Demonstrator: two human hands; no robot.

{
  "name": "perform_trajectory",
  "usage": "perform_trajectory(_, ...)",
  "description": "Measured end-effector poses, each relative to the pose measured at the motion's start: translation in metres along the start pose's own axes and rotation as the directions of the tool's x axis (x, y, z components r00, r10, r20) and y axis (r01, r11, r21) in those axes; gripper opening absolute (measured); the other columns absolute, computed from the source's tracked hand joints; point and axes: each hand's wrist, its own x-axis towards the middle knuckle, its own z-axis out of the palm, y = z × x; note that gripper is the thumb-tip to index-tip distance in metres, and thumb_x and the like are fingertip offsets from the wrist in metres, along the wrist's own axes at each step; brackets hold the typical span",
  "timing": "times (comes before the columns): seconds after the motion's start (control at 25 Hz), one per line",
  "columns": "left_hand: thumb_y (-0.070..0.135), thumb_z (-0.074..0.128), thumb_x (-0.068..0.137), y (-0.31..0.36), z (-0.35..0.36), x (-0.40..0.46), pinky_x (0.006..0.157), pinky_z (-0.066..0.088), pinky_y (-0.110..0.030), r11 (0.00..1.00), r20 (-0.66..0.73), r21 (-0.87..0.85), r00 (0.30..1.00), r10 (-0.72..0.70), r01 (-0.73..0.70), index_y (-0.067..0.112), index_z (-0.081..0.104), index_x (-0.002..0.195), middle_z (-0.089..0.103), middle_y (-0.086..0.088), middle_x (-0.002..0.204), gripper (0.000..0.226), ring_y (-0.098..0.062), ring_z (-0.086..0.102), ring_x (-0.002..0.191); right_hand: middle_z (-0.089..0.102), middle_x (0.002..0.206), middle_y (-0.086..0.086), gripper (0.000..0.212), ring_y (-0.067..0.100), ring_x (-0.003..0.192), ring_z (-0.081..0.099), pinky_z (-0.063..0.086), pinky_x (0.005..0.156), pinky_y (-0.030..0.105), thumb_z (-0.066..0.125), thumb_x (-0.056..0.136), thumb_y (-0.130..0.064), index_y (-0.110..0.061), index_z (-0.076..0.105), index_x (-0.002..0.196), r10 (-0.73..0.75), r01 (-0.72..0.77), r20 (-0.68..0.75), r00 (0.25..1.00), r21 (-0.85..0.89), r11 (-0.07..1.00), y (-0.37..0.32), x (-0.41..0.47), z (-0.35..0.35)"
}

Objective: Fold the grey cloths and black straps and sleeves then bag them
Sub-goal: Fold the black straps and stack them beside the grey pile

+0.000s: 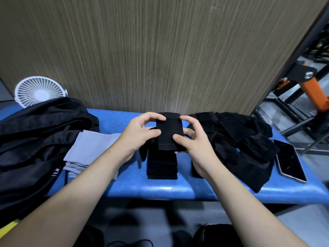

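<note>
Both hands are up over the middle of the blue bench (pixel 160 189), pinching one folded black sleeve (pixel 169 134) between them. The left hand (pixel 140 132) grips its left edge, thumb on the front and fingers curled over the top corner; the right hand (pixel 194 139) closes on the right edge the same way, thumb pressed to the front. The back of the sleeve and the fingers behind it are hidden, so how many layers are folded there is hard to say.

Directly beneath, toward 6 o'clock from the sleeve, a stack of folded black pieces (pixel 162 168) lies on the bench; its upper end is covered by the held sleeve. At 9 o'clock from that stack sit the folded grey cloths (pixel 85 154), partly crossed by the left forearm. Further out at 9 o'clock a large black bag (pixel 35 139) slumps, running off the left edge. At 3 o'clock a loose heap of black straps and sleeves (pixel 236 139) is too dark to separate piece from piece. Just beyond it a phone (pixel 290 159) lies face up near the bench's right end. At 10 o'clock a white fan (pixel 39 91) stands half behind the bag.
</note>
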Motion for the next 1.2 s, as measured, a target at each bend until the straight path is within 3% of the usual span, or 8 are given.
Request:
perform_trajectory(0.12, -0.010, 0.060, 0.090, -0.002, -0.002, -0.001, 0.080, 0.059, -0.037, 0.996, -0.005, 0.086, 1.000, -0.023, 0.024, 0.016, 0.067, 0.112, 0.066, 0.001, 0.122, 0.035, -0.028, 0.074, 0.086, 0.066, 0.114, 0.019, 0.040, 0.022, 0.079, 0.066, 0.052, 0.054, 0.037, 0.065, 0.088, 0.009, -0.020, 0.067, 0.115, -0.051, 0.050, -0.018, 0.999, -0.050, 0.997, 0.001, 0.000, 0.004)
perform_trajectory(0.32, -0.001, 0.067, 0.089, -0.005, -0.005, -0.001, 0.085, 0.060, -0.045, 0.977, -0.013, 0.208, 0.999, -0.035, 0.037, 0.032, 0.067, 0.117, 0.066, 0.000, 0.119, 0.044, -0.021, 0.072, 0.090, 0.067, 0.112, -0.005, 0.044, 0.016, 0.086, 0.067, 0.051, 0.050, 0.031, 0.062, 0.085, 0.007, -0.028, 0.065, 0.112, -0.197, 0.164, -0.076, 0.977, -0.314, 0.935, 0.005, 0.004, 0.001)
perform_trajectory(0.48, 0.003, 0.070, 0.088, -0.006, -0.008, -0.001, 0.085, 0.056, -0.035, 0.973, 0.005, 0.218, 0.997, -0.080, 0.076, 0.040, 0.059, 0.125, 0.072, 0.005, 0.114, 0.054, -0.023, 0.071, 0.088, 0.061, 0.110, -0.022, 0.061, 0.014, 0.097, 0.065, 0.057, 0.072, 0.040, 0.063, 0.083, 0.004, -0.039, 0.055, 0.126, -0.320, 0.236, -0.116, 0.940, -0.454, 0.859, 0.007, 0.004, -0.001)
perform_trajectory(0.64, 0.008, 0.067, 0.093, -0.008, -0.003, -0.001, 0.091, 0.057, -0.036, 0.988, 0.032, 0.108, 0.993, -0.117, 0.113, 0.033, 0.054, 0.133, 0.070, 0.001, 0.119, 0.049, -0.023, 0.070, 0.099, 0.060, 0.100, -0.012, 0.061, 0.012, 0.087, 0.061, 0.056, 0.076, 0.042, 0.069, 0.083, -0.004, -0.037, 0.049, 0.131, -0.303, 0.230, -0.079, 0.950, -0.479, 0.847, 0.009, 0.002, 0.005)
perform_trajectory(0.76, 0.018, 0.059, 0.099, -0.007, 0.004, -0.001, 0.088, 0.058, -0.040, 0.982, 0.023, -0.120, 0.990, -0.142, 0.143, 0.023, 0.047, 0.139, 0.067, -0.008, 0.121, 0.041, -0.027, 0.070, 0.104, 0.062, 0.103, -0.010, 0.049, 0.012, 0.083, 0.058, 0.047, 0.076, 0.023, 0.076, 0.083, -0.008, -0.026, 0.057, 0.125, -0.289, 0.268, 0.028, 0.957, -0.469, 0.842, 0.011, 0.000, 0.009)
perform_trajectory(0.88, 0.026, 0.072, 0.091, -0.008, 0.000, 0.001, 0.087, 0.057, -0.035, 0.987, -0.010, -0.099, 0.992, -0.126, 0.125, 0.028, 0.045, 0.141, 0.066, -0.006, 0.121, 0.057, -0.017, 0.069, 0.105, 0.062, 0.114, -0.008, 0.043, 0.015, 0.088, 0.059, 0.048, 0.071, 0.022, 0.077, 0.085, -0.022, -0.026, 0.061, 0.125, -0.255, 0.277, 0.111, 0.960, -0.457, 0.845, 0.013, -0.002, 0.010)
perform_trajectory(1.04, 0.005, 0.070, 0.083, -0.012, -0.005, 0.001, 0.090, 0.057, -0.038, 0.997, -0.041, 0.025, 0.996, -0.078, 0.079, 0.036, 0.044, 0.140, 0.063, -0.008, 0.129, 0.070, -0.021, 0.069, 0.104, 0.062, 0.115, 0.000, 0.034, 0.011, 0.082, 0.056, 0.054, 0.065, 0.032, 0.067, 0.093, -0.016, -0.025, 0.060, 0.125, -0.181, 0.188, 0.052, 0.982, -0.276, 0.943, 0.010, 0.000, 0.012)
perform_trajectory(1.2, -0.009, 0.058, 0.092, -0.010, -0.006, 0.002, 0.082, 0.057, -0.034, 0.998, -0.014, -0.003, 0.998, -0.064, 0.064, 0.040, 0.042, 0.141, 0.068, -0.012, 0.122, 0.071, -0.025, 0.070, 0.105, 0.056, 0.111, -0.001, 0.039, 0.007, 0.070, 0.049, 0.046, 0.068, 0.030, 0.069, 0.092, -0.018, -0.038, 0.057, 0.123, -0.159, 0.115, -0.099, 0.982, -0.349, 0.930, 0.013, 0.008, 0.003)
